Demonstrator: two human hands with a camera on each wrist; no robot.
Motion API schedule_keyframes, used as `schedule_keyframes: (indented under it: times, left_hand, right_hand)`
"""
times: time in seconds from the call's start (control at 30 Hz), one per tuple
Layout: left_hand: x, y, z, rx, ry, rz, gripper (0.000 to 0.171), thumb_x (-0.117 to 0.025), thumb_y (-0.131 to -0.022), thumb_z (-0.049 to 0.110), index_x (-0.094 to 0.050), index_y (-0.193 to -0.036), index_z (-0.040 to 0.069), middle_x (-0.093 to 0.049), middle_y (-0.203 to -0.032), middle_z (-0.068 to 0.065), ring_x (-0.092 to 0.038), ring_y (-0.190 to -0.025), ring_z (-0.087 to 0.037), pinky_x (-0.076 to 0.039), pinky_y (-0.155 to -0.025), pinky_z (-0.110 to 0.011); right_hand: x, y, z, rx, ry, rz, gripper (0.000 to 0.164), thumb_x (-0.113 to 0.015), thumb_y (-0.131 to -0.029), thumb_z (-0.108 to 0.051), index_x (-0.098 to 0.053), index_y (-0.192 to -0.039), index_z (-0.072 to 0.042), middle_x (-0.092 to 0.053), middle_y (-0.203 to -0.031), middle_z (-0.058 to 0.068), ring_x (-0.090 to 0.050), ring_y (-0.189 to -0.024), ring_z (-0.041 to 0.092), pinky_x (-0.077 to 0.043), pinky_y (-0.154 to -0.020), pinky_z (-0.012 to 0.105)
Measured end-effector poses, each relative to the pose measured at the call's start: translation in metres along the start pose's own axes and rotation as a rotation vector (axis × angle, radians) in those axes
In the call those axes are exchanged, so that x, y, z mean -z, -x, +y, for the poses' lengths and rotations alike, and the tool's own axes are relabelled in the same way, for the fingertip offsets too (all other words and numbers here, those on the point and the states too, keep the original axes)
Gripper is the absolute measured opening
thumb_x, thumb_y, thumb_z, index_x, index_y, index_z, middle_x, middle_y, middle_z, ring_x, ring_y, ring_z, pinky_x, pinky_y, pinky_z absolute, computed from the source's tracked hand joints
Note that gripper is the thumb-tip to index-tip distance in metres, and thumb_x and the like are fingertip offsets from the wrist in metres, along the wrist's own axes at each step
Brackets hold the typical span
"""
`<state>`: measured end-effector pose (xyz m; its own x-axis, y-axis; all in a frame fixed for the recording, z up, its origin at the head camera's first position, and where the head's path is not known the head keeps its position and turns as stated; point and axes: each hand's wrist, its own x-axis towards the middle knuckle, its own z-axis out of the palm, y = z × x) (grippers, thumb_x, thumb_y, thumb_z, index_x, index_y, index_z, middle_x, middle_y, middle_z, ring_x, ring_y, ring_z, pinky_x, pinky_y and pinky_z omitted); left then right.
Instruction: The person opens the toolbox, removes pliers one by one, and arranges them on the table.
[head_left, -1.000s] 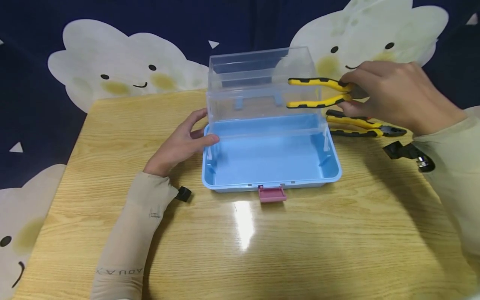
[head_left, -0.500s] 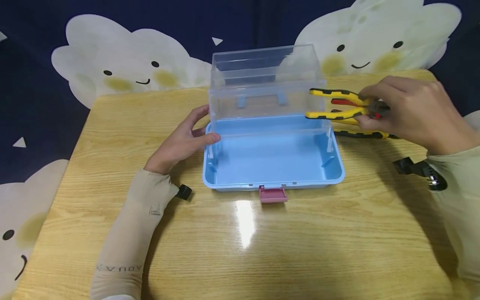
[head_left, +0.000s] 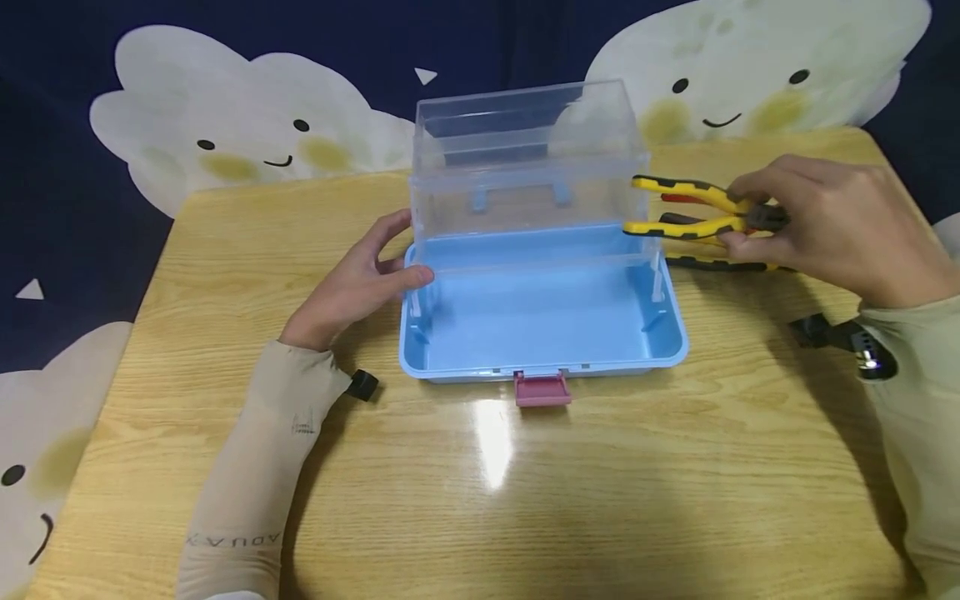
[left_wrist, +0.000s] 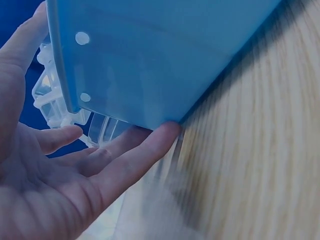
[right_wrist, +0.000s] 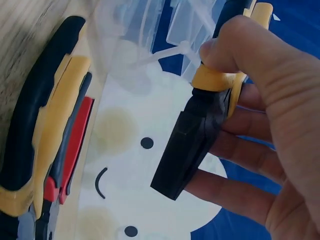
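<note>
A light-blue toolbox [head_left: 540, 325] stands in the middle with its clear lid [head_left: 517, 208] raised and its pink latch [head_left: 542, 392] folded out at the front. My left hand [head_left: 356, 283] holds its left end, thumb over the rim and fingers outside; in the left wrist view a fingertip touches the lower corner of the wall. Between thumb and fingers my right hand [head_left: 840, 221] pinches yellow-and-black pliers [head_left: 686, 227] near the pivot, above the table right of the toolbox. Their spread handles point left, and the dark head [right_wrist: 182, 150] shows in the right wrist view.
Another pair of yellow-and-black pliers [right_wrist: 45, 120] lies on the wooden table [head_left: 487, 517], right of the toolbox. Beside it is a red-handled tool [right_wrist: 77, 142], partly hidden. A dark cloth with cloud prints [head_left: 247, 125] hangs behind the table.
My right hand has moved right and slightly down with the pliers, away from the lid, and now partly covers the tools lying there. The left hand stays on the toolbox.
</note>
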<state>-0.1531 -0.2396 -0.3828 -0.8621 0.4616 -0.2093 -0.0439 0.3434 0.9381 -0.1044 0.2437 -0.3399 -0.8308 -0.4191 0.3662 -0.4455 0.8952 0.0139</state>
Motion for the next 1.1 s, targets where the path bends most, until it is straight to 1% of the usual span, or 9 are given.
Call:
schedule_keyframes:
  times: [0.13,0.27,0.37,0.53,0.77,0.93,1.03,1.1]
  left_hand:
    - [0.0,0.0,0.0,-0.007,-0.005,0.001,0.082,-0.075,-0.096,0.033,-0.025,-0.161,0.04,-0.016,-0.172,0.014,-0.052,-0.144,-0.024,-0.056,-0.104,-0.042]
    - [0.0,0.0,0.001,-0.009,-0.013,0.006,0.081,-0.074,-0.096,0.033,-0.025,-0.161,0.04,-0.017,-0.172,0.014,-0.053,-0.143,-0.025,-0.056,-0.104,-0.043]
    - [-0.001,-0.001,0.001,-0.013,-0.011,0.003,0.081,-0.074,-0.096,0.033,-0.026,-0.161,0.04,-0.017,-0.172,0.014,-0.054,-0.142,-0.025,-0.057,-0.102,-0.042]
    - [-0.001,-0.002,0.001,-0.007,-0.012,0.001,0.08,-0.073,-0.097,0.034,-0.026,-0.161,0.04,-0.018,-0.172,0.014,-0.054,-0.141,-0.025,-0.057,-0.099,-0.039]
    - [-0.001,-0.002,0.002,-0.005,-0.046,0.019,0.08,-0.074,-0.096,0.037,-0.027,-0.161,0.039,-0.018,-0.172,0.011,-0.052,-0.144,-0.028,-0.055,-0.104,-0.044]
    - [-0.002,-0.003,0.002,-0.003,-0.061,0.021,0.08,-0.073,-0.096,0.036,-0.026,-0.161,0.039,-0.018,-0.172,0.011,-0.053,-0.142,-0.028,-0.056,-0.097,-0.035]
    - [-0.002,-0.002,0.002,-0.001,-0.07,0.021,0.08,-0.073,-0.097,0.036,-0.026,-0.161,0.039,-0.018,-0.172,0.011,-0.053,-0.142,-0.027,-0.056,-0.095,-0.033]
    - [-0.003,-0.002,0.002,0.0,-0.065,0.018,0.08,-0.073,-0.097,0.035,-0.026,-0.161,0.039,-0.018,-0.172,0.012,-0.052,-0.144,-0.027,-0.056,-0.098,-0.037]
  right_hand:
    - [-0.001,0.0,0.005,-0.002,0.001,-0.019,0.056,-0.097,-0.066,-0.018,-0.07,-0.111,0.0,-0.072,-0.093,0.021,-0.058,-0.065,0.025,-0.037,-0.051,0.034]
    - [-0.001,0.001,0.011,0.002,-0.004,-0.026,0.053,-0.096,-0.067,-0.016,-0.07,-0.111,0.0,-0.071,-0.093,0.021,-0.059,-0.065,0.027,-0.037,-0.051,0.033]
    - [0.001,0.002,0.014,-0.027,0.004,-0.051,0.054,-0.096,-0.067,-0.015,-0.069,-0.11,0.001,-0.07,-0.094,0.023,-0.061,-0.066,0.03,-0.038,-0.052,0.033]
    - [0.003,0.005,0.019,-0.095,0.008,-0.123,0.056,-0.097,-0.067,-0.018,-0.068,-0.111,0.002,-0.07,-0.095,0.023,-0.062,-0.072,0.031,-0.038,-0.054,0.033]
    - [0.002,0.006,0.027,-0.122,0.008,-0.191,0.056,-0.097,-0.066,-0.019,-0.07,-0.109,0.006,-0.072,-0.094,0.025,-0.063,-0.075,0.032,-0.041,-0.057,0.035]
    - [0.003,0.01,0.032,-0.162,0.017,-0.234,0.054,-0.096,-0.067,-0.018,-0.07,-0.107,0.006,-0.072,-0.095,0.027,-0.064,-0.078,0.035,-0.042,-0.057,0.036]
    - [0.002,0.013,0.034,-0.191,0.014,-0.268,0.05,-0.095,-0.069,-0.017,-0.071,-0.106,0.006,-0.072,-0.095,0.027,-0.063,-0.077,0.033,-0.04,-0.057,0.034]
    - [0.001,0.014,0.036,-0.205,0.011,-0.295,0.046,-0.093,-0.071,-0.017,-0.072,-0.105,0.005,-0.073,-0.093,0.025,-0.06,-0.074,0.029,-0.038,-0.057,0.032]
